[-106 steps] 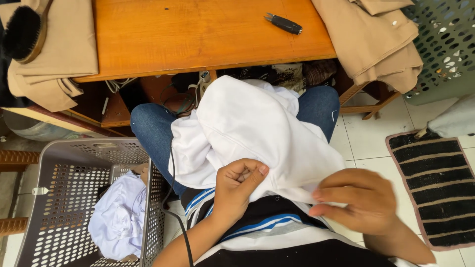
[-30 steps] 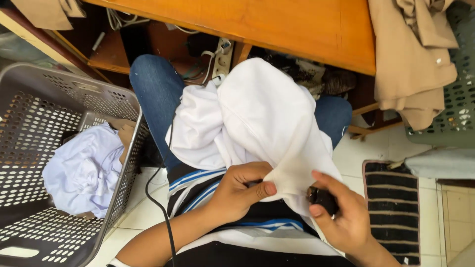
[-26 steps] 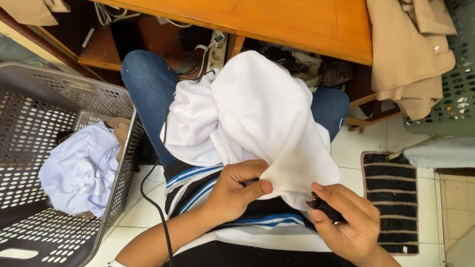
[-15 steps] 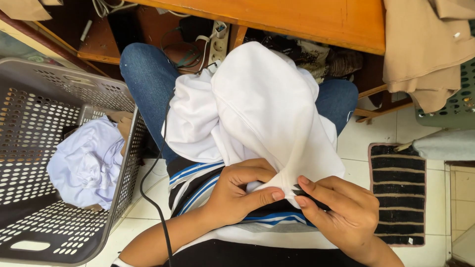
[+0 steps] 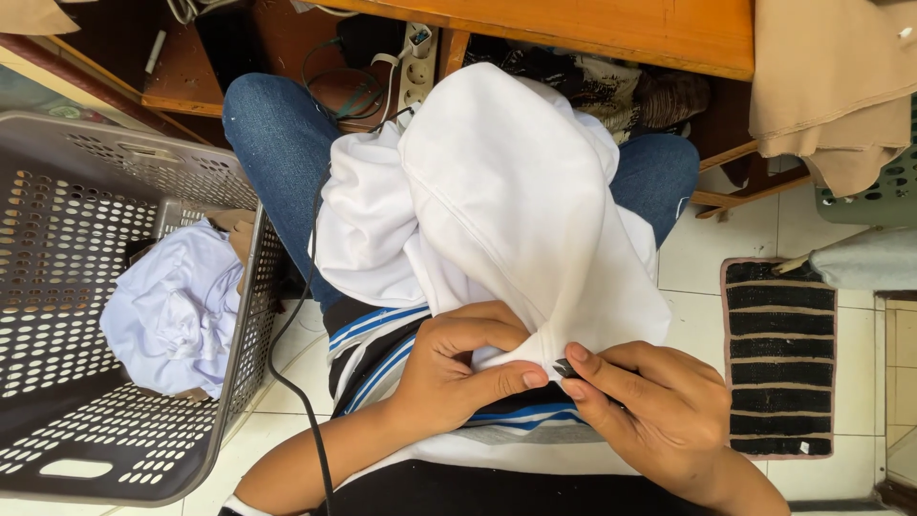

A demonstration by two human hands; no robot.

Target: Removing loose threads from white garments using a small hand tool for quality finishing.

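Our left hand (image 5: 458,368) pinches the white cloth (image 5: 506,201) on our lap. Our right hand (image 5: 659,411) grips a small dark tool (image 5: 564,368), mostly hidden by its fingers (image 5: 597,368).

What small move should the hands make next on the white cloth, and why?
Probably bring the small dark tool in the right hand a little closer to the cloth edge. The left hand already pinches a bunched corner tight, and the tool's tip sits right at that pinch, between both thumbs. What kind of tool it is cannot be told.
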